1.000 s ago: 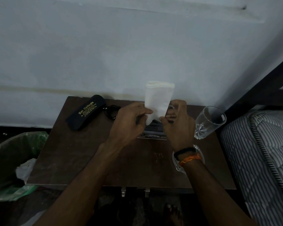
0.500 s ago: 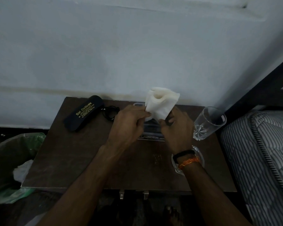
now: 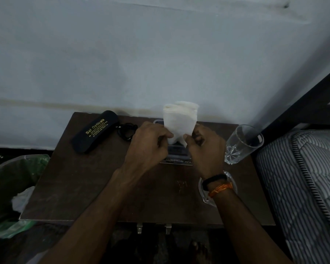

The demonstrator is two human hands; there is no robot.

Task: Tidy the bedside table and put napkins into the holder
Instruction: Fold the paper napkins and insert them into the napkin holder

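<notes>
A stack of white napkins (image 3: 179,121), curled into a loose roll, stands upright between my two hands over the back middle of the dark brown bedside table (image 3: 80,180). My left hand (image 3: 148,144) pinches its lower left corner. My right hand (image 3: 205,147) pinches the lower right corner. Under the napkins sits a clear napkin holder (image 3: 176,154), mostly hidden by my hands; only its front edge and part of its back rim show.
A black glasses case (image 3: 95,131) and dark spectacles (image 3: 127,130) lie at the back left. A tilted drinking glass (image 3: 243,143) leans at the right, a glass dish (image 3: 217,189) under my right wrist. A green-lined bin (image 3: 10,187) stands left, a striped mattress (image 3: 303,183) right.
The flat, upright napkin stack has been curled into a roll between both hands and has sunk a little lower toward the holder.
</notes>
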